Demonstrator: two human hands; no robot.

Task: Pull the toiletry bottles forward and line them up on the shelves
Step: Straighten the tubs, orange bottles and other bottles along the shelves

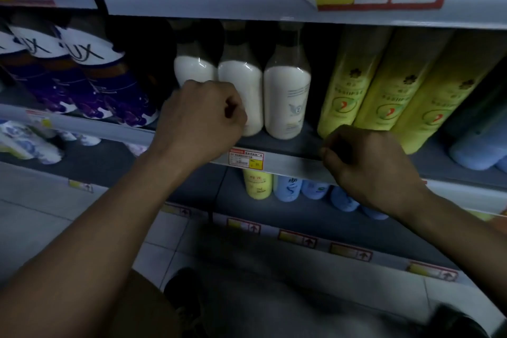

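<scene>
Now my left hand point(201, 121) was curled around the middle white bottle point(241, 96) to pull it forward; my right hand point(367, 164), loosely closed and holding nothing, rested at the shelf edge point(290, 166).

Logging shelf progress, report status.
Left hand curled against white bottles, grip unclear. Right hand closed at shelf edge, empty. Nothing blocking.

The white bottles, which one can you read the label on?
The rightmost white bottle, next to the yellow bottles. Its pale blue label faces out, while the left hand covers the fronts of the other two.
</scene>
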